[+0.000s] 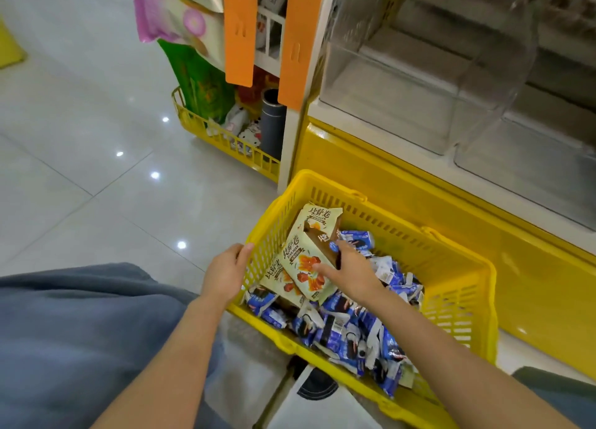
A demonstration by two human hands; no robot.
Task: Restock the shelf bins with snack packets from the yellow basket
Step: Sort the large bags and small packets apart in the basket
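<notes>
A yellow basket stands on the floor in front of the shelf, filled with several small blue-and-white snack packets. Three cream snack boxes with an orange picture lean against its left wall. My left hand grips the basket's left rim. My right hand is inside the basket and holds the nearest cream box, thumb on its front and fingers behind. Clear plastic shelf bins sit above the yellow shelf base; they look empty.
A low yellow wire rack with small packets and a grey tube stands left of the shelf post. Hanging snack bags and orange strips are above it. Glossy tiled floor lies to the left. My knee in grey cloth is at lower left.
</notes>
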